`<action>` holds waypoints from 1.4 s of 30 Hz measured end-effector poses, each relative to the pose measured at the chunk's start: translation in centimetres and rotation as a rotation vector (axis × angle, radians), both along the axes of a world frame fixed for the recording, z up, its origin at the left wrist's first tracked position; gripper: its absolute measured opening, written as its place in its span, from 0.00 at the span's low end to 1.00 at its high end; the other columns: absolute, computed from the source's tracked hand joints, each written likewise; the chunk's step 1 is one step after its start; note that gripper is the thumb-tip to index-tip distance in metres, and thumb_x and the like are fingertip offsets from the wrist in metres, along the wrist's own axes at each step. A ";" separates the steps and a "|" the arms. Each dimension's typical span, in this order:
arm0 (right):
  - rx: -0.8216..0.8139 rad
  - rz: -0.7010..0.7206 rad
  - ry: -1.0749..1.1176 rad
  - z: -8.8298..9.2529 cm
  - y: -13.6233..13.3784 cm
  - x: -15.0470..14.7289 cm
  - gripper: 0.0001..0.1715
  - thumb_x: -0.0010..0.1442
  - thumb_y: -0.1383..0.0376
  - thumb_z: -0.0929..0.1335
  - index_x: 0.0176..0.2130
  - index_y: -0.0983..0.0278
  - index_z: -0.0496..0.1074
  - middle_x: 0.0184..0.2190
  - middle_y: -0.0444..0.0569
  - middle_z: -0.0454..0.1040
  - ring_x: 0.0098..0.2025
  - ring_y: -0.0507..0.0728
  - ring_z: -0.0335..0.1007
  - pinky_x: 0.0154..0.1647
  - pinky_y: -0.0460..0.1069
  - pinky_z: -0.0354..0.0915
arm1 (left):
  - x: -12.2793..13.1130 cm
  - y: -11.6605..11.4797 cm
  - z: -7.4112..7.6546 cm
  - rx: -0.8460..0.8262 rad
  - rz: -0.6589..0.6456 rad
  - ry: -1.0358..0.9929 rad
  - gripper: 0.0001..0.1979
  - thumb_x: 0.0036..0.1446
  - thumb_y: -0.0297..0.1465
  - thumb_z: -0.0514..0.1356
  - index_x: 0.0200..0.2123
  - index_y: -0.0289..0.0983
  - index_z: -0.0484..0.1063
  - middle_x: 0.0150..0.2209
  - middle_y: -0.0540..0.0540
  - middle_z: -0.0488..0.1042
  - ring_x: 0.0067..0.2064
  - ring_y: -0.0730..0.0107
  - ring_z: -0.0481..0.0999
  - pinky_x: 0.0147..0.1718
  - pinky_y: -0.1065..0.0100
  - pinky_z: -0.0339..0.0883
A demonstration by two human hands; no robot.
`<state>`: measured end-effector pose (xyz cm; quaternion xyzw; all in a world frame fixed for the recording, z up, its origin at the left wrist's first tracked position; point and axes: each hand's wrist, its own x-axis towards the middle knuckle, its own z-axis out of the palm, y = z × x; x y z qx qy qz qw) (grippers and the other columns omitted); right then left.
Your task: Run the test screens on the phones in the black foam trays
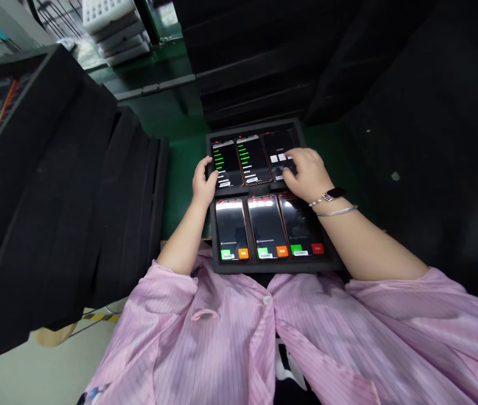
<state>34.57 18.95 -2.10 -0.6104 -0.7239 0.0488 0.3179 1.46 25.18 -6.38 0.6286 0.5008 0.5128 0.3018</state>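
A black foam tray lies in front of me with two rows of three phones. The near row shows bright screens with green and orange or red buttons. The far left phone and far middle phone show green text lists. My left hand grips the tray's left edge beside the far left phone, thumb on top. My right hand rests over the far right phone, fingers curled down onto its screen. A watch and a bracelet sit on that wrist.
Stacks of black foam trays stand on the left, more black trays behind, and dark material on the right. A green bench surface shows between them. White trays are piled far back left.
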 end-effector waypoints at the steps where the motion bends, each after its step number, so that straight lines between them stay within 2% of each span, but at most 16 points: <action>1: 0.016 -0.044 0.035 -0.2 0.1 0.2 0.28 0.62 0.67 0.65 0.60 0.68 0.72 0.58 0.63 0.76 0.64 0.71 0.69 0.68 0.68 0.65 | 0.0 0.0 -0.1 0.001 -0.003 -0.004 0.22 0.63 0.42 0.67 0.58 0.43 0.76 0.64 0.42 0.78 0.68 0.54 0.75 0.73 0.51 0.65; 3: 0.006 -0.105 0.087 -0.8 0.3 0.6 0.33 0.58 0.70 0.65 0.63 0.70 0.68 0.61 0.65 0.73 0.67 0.70 0.67 0.71 0.67 0.64 | -0.1 0.0 -0.2 0.007 -0.009 -0.004 0.22 0.64 0.42 0.67 0.58 0.43 0.76 0.64 0.42 0.78 0.68 0.54 0.75 0.73 0.51 0.65; 8: -0.106 -0.117 0.109 -1.3 1.3 1.0 0.27 0.57 0.72 0.64 0.57 0.68 0.70 0.57 0.66 0.75 0.68 0.71 0.66 0.73 0.70 0.63 | -0.1 0.5 -0.4 0.013 -0.022 -0.001 0.23 0.63 0.44 0.67 0.58 0.43 0.75 0.63 0.41 0.77 0.68 0.52 0.75 0.73 0.49 0.65; 11: -0.079 -0.132 0.151 -0.5 1.4 1.3 0.32 0.58 0.72 0.64 0.62 0.68 0.67 0.62 0.65 0.72 0.70 0.69 0.64 0.75 0.69 0.61 | 0.5 1.2 -0.6 -0.014 -0.011 -0.044 0.27 0.63 0.48 0.67 0.60 0.44 0.72 0.63 0.41 0.76 0.67 0.52 0.76 0.72 0.50 0.65; 14: 0.013 -0.119 0.227 1.6 -1.3 1.3 0.30 0.63 0.72 0.62 0.64 0.65 0.66 0.65 0.64 0.71 0.73 0.65 0.61 0.78 0.67 0.57 | 1.0 -0.4 -1.1 -0.007 0.038 -0.130 0.30 0.65 0.53 0.65 0.63 0.46 0.67 0.67 0.41 0.71 0.70 0.51 0.74 0.73 0.50 0.63; 16: 0.082 -0.063 0.275 3.7 -5.1 0.8 0.28 0.67 0.71 0.61 0.65 0.64 0.64 0.65 0.63 0.72 0.74 0.64 0.61 0.78 0.67 0.58 | 0.9 -4.0 -1.3 -0.001 0.024 -0.148 0.31 0.68 0.54 0.62 0.66 0.48 0.63 0.71 0.42 0.67 0.74 0.49 0.68 0.76 0.48 0.60; 18: 0.052 0.035 0.235 6.0 -10.0 -0.1 0.26 0.72 0.67 0.60 0.66 0.56 0.64 0.66 0.58 0.73 0.74 0.65 0.62 0.77 0.68 0.59 | 0.4 -9.5 -0.9 -0.026 -0.073 -0.110 0.32 0.70 0.54 0.60 0.70 0.51 0.59 0.73 0.43 0.64 0.78 0.49 0.61 0.77 0.46 0.56; 20: 0.067 0.196 0.192 7.6 -14.7 -1.2 0.21 0.72 0.65 0.62 0.61 0.55 0.70 0.61 0.55 0.77 0.69 0.68 0.70 0.78 0.72 0.57 | -0.3 -15.7 0.0 -0.067 -0.194 -0.032 0.35 0.70 0.53 0.61 0.74 0.55 0.53 0.77 0.44 0.60 0.80 0.51 0.58 0.78 0.47 0.55; 22: 0.019 0.423 0.148 7.8 -18.4 -2.5 0.17 0.71 0.67 0.63 0.56 0.56 0.73 0.54 0.51 0.82 0.65 0.67 0.75 0.78 0.74 0.56 | -0.9 -21.0 1.0 -0.095 -0.249 0.076 0.39 0.70 0.51 0.61 0.77 0.56 0.49 0.80 0.45 0.53 0.81 0.51 0.54 0.79 0.47 0.51; 23: -0.018 0.510 0.127 7.4 -19.7 -3.2 0.17 0.71 0.68 0.63 0.54 0.56 0.74 0.52 0.50 0.83 0.64 0.66 0.76 0.78 0.74 0.56 | -1.1 -22.9 1.4 -0.094 -0.249 0.124 0.39 0.71 0.50 0.61 0.77 0.56 0.48 0.81 0.45 0.51 0.81 0.51 0.52 0.80 0.47 0.50; 25: -0.107 0.593 0.082 5.9 -21.2 -4.3 0.17 0.69 0.70 0.63 0.53 0.57 0.75 0.52 0.49 0.84 0.65 0.67 0.75 0.76 0.76 0.57 | -1.2 -25.1 1.9 -0.084 -0.227 0.187 0.39 0.72 0.45 0.61 0.78 0.55 0.46 0.82 0.44 0.48 0.82 0.51 0.50 0.80 0.46 0.48; 28: -0.168 0.584 0.045 4.1 -21.8 -5.0 0.18 0.67 0.71 0.63 0.53 0.61 0.75 0.54 0.54 0.83 0.67 0.69 0.73 0.73 0.78 0.60 | -0.8 -25.5 2.1 -0.077 -0.178 0.215 0.39 0.72 0.36 0.60 0.79 0.56 0.45 0.81 0.45 0.49 0.81 0.53 0.52 0.80 0.47 0.47; 31: -0.122 0.509 0.070 4.2 -21.9 -3.8 0.18 0.67 0.70 0.65 0.53 0.59 0.75 0.54 0.53 0.83 0.67 0.69 0.73 0.73 0.78 0.61 | -0.4 -25.0 2.3 -0.068 -0.153 0.238 0.38 0.71 0.33 0.60 0.78 0.56 0.49 0.81 0.46 0.51 0.81 0.53 0.53 0.80 0.46 0.47; 35: -0.011 0.382 0.071 4.8 -22.8 -1.0 0.15 0.66 0.69 0.68 0.51 0.57 0.76 0.49 0.50 0.85 0.61 0.69 0.79 0.72 0.76 0.63 | -0.3 -25.1 2.4 -0.043 -0.140 0.255 0.33 0.72 0.38 0.60 0.76 0.53 0.55 0.81 0.42 0.52 0.81 0.51 0.55 0.79 0.43 0.50; 38: -0.021 0.311 0.029 3.7 -23.4 0.1 0.14 0.67 0.68 0.68 0.51 0.58 0.76 0.47 0.51 0.85 0.59 0.71 0.80 0.69 0.77 0.67 | -0.1 -25.2 2.4 -0.035 -0.116 0.266 0.31 0.73 0.43 0.60 0.75 0.53 0.57 0.80 0.41 0.53 0.80 0.49 0.55 0.78 0.41 0.52; 42: 0.003 0.296 0.089 2.6 -23.7 -0.2 0.18 0.67 0.68 0.69 0.55 0.57 0.75 0.50 0.53 0.84 0.61 0.72 0.78 0.67 0.77 0.69 | 0.1 -25.3 2.4 -0.024 -0.092 0.288 0.32 0.72 0.46 0.60 0.75 0.53 0.57 0.80 0.40 0.54 0.80 0.49 0.56 0.77 0.40 0.54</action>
